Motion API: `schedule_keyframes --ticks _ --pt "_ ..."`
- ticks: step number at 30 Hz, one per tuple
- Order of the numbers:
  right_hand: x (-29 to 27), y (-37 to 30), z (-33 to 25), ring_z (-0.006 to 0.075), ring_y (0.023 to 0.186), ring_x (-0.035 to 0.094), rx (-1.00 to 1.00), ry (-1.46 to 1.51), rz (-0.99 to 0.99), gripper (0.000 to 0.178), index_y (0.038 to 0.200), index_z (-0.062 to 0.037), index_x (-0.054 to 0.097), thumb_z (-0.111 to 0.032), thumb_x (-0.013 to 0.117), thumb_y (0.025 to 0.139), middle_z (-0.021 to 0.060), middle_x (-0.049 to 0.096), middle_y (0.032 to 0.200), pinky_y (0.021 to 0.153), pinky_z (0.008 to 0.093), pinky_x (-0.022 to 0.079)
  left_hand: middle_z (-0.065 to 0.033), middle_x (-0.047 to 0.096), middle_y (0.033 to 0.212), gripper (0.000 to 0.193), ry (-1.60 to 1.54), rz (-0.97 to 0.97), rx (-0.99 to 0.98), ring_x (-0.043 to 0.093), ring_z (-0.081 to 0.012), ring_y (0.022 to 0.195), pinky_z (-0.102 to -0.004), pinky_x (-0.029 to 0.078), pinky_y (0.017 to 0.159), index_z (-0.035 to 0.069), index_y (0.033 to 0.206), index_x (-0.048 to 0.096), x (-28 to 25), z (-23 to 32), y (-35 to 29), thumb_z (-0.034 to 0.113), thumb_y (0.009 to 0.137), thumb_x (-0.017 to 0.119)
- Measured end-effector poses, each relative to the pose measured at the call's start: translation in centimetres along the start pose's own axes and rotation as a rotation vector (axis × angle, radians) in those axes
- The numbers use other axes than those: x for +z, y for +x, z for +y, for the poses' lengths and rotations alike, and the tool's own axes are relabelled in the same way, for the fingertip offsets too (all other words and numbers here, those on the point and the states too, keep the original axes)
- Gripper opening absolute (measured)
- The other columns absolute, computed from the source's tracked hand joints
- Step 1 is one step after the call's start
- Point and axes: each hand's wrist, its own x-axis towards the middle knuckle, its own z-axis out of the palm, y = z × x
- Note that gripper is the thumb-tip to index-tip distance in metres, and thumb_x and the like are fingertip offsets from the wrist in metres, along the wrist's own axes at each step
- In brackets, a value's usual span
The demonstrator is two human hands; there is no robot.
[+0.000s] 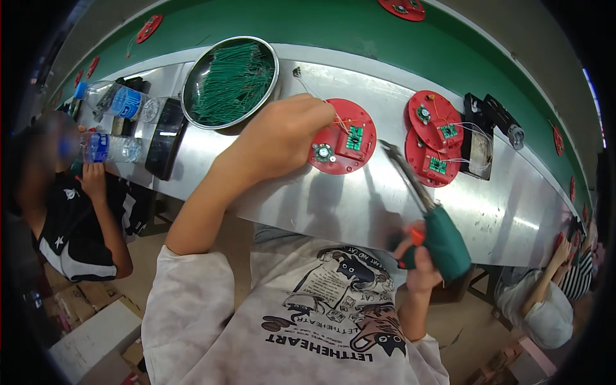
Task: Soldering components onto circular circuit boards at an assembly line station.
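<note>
My left hand (292, 131) is over the left side of a round red disc (366, 128), its fingers pinched together at the thin wires on it. What lies between the fingertips is too small to make out. The disc carries a green circuit board (353, 137) and a small round part with a green rim (323, 153). My right hand (420, 266) is wrapped round a green pistol-shaped soldering gun (449, 247) with an orange-red trigger. Its long metal tip points up and left, ending just right of the disc, apart from it.
A steel bowl (275, 83) of green wires stands left of the disc. Two more red discs (427, 138) overlap at the right, beside an open black box (480, 144). Bottles (125, 102) and a dark tray (165, 138) are left. Behind runs a green belt (333, 29) with discs. People sit either side.
</note>
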Motion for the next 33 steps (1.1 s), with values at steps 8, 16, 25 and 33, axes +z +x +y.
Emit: schedule_keyframes --ticks 8,16,25,33 --pt "2.2 1.6 -0.1 0.0147 0.061 0.063 0.128 -0.007 -0.03 0.032 0.12 0.0075 0.059 0.002 0.059 0.089 0.0167 0.067 0.105 0.055 0.0271 0.051 -0.0117 0.067 0.078 0.012 -0.039 0.242 -0.11 0.066 -0.03 0.071 -0.0405 0.054 0.062 0.003 0.089 0.067 5.0 -0.5 -2.2 0.002 0.078 0.063" --pt "2.1 1.8 -0.1 0.0216 0.056 0.06 0.058 -0.084 -0.067 0.037 0.125 0.0087 0.055 -0.009 0.055 0.092 0.0221 0.062 0.101 0.048 0.0296 0.05 -0.0098 0.061 0.072 0.011 0.04 0.248 0.006 0.061 -0.0267 0.062 -0.0366 0.049 0.055 -0.001 0.085 0.068 6.0 -1.4 -2.5 -0.001 0.075 0.07" --pt "2.5 2.1 -0.2 0.0221 0.059 0.061 0.068 -0.058 -0.049 0.036 0.123 0.0089 0.055 -0.009 0.055 0.092 0.0222 0.062 0.101 0.047 0.0298 0.051 -0.0056 0.056 0.069 0.007 0.086 0.261 -0.022 0.06 -0.024 0.063 -0.0357 0.05 0.054 0.005 0.073 0.063 6.5 -1.8 -2.7 0.006 0.074 0.069" --pt "2.8 2.2 -0.4 0.0223 0.059 0.06 0.102 -0.049 -0.023 0.037 0.123 0.0092 0.055 -0.01 0.055 0.091 0.0211 0.062 0.1 0.045 0.03 0.051 -0.0091 0.06 0.07 0.012 0.055 0.233 0.004 0.059 -0.0249 0.06 -0.0358 0.048 0.053 -0.001 0.084 0.068 6.3 -1.9 -2.8 -0.002 0.073 0.069"
